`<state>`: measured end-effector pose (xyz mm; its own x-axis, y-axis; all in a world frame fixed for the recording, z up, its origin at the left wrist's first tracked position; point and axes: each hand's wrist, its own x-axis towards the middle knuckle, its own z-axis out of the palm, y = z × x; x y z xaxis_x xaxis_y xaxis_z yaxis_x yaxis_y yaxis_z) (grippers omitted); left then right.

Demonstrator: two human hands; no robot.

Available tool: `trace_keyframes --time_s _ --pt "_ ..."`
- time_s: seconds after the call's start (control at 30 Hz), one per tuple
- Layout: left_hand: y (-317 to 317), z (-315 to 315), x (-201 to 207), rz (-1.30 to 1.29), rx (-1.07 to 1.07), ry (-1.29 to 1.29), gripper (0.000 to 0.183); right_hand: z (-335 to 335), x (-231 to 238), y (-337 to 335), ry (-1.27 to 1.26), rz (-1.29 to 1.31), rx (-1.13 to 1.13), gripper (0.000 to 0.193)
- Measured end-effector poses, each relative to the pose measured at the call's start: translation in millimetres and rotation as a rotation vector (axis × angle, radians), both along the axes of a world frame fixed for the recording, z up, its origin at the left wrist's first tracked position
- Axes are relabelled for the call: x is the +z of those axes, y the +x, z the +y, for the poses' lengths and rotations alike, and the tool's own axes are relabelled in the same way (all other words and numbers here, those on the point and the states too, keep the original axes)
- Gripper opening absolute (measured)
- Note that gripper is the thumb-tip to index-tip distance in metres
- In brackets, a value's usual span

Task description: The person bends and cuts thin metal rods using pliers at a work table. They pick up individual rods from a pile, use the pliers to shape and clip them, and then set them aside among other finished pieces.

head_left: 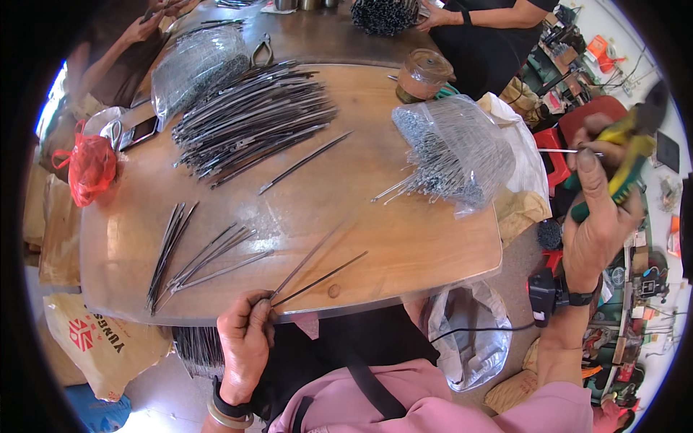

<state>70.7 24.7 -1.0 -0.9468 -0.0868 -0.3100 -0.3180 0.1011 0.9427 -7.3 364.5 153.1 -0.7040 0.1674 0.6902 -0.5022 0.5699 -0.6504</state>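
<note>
At the near edge of the table, my left hand (245, 333) pinches the ends of two thin dark metal rods (325, 273), which fan out over the tabletop. Raised off to the right, my right hand (600, 216) is wrapped round pliers (626, 155) with yellow and green handles. A thin pale wire (559, 150) sticks out leftward from its fingertips. Left of centre lies a big heap of dark metal rods (253, 119), with a single rod (304, 163) beside it. Smaller bunches of rods (209, 261) rest near my left hand. A clear bag of thin metal wires (455, 151) spills at the right.
A glass jar (424, 74) stands behind the wire bag. At the left are a phone (139, 133), a red plastic bag (92, 167) and another clear bag (198, 68). A silvery sack (473, 335) sits below the table edge. Two people work at the far table (317, 32).
</note>
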Motion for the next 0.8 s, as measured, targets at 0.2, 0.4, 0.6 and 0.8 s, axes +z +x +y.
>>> trace_keyframes --time_s 0.2,0.4,0.6,0.8 --pt "18 -19 -3 -0.216 0.178 0.692 0.027 22 -97 55 -0.018 -0.304 -0.09 0.017" --pt "5 3 19 -0.214 0.146 1.063 0.064 26 -145 86 -0.363 -0.612 -0.1 0.013" --pt "19 29 15 -0.202 0.027 1.323 0.043 41 -156 101 -1.701 -0.626 0.423 0.013" --pt "-4 67 10 -0.309 -0.084 0.61 0.012 -1 -160 85 -1.44 -0.69 0.512 0.02"
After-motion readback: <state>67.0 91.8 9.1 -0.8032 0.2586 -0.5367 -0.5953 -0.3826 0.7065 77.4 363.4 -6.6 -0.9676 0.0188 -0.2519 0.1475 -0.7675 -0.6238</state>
